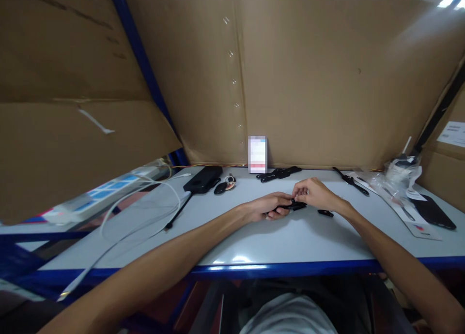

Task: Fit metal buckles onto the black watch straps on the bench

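Near the middle of the desk [254, 242], the left hand [271, 207] and the right hand [314, 193] meet over a small black strap-like part [290, 206]. The left hand lies low on the surface with its fingers curled under and around one end of the part, grasping it. The right hand comes in from above, its fingertips pinched on the other end of the same piece. Judging from this, the step in hand looks like joining or adjusting two ends of the part; the detail is too small to tell whether it is one piece or two. The next move seems to call for a steady hold from the left hand while the right makes a fine push or pull with its fingertips.

Just to the right of the hands, a small black piece [325, 213] lies loose on the desk. Farther back, near the cardboard wall [308, 82], rests a group of black straps [278, 174], with a white card [257, 154] standing beside them. To the left sit a black case [202, 179], a dark key fob [224, 185] and a white cable [145, 213] looping toward a power strip [98, 196]. At the right edge lie a black tool [350, 181], a crumpled plastic bag [397, 172] and a dark phone [434, 212].
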A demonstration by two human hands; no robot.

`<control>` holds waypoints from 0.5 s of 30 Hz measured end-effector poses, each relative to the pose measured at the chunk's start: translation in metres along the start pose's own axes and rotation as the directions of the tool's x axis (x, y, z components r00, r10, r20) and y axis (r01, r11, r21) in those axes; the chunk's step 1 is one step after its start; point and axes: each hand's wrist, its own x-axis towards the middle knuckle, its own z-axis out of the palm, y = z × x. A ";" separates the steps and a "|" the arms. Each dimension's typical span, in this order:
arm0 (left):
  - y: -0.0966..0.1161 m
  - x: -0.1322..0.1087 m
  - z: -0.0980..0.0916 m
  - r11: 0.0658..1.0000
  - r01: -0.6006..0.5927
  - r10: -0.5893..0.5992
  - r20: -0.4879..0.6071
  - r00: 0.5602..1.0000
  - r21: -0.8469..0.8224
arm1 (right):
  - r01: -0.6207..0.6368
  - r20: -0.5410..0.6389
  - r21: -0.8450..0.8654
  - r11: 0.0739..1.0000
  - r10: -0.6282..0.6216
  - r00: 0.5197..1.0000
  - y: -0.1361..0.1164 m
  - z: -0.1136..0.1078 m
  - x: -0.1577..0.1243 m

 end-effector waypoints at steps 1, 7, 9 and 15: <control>0.000 0.000 0.000 1.000 -0.001 0.001 -0.001 1.000 -0.001 | -0.011 -0.016 -0.016 1.000 0.011 1.000 -0.001 0.001 0.000; 0.001 0.000 0.001 1.000 0.010 -0.010 0.005 1.000 0.006 | -0.009 0.000 -0.070 0.997 0.009 1.000 -0.004 0.003 -0.001; 0.001 0.001 0.000 1.000 0.012 -0.012 0.012 1.000 0.007 | 0.041 0.002 -0.086 0.995 -0.041 0.999 -0.005 0.002 -0.002; -0.002 0.002 -0.002 1.000 0.001 -0.001 0.018 1.000 0.000 | 0.094 0.011 -0.160 0.983 -0.094 0.996 -0.006 0.000 -0.005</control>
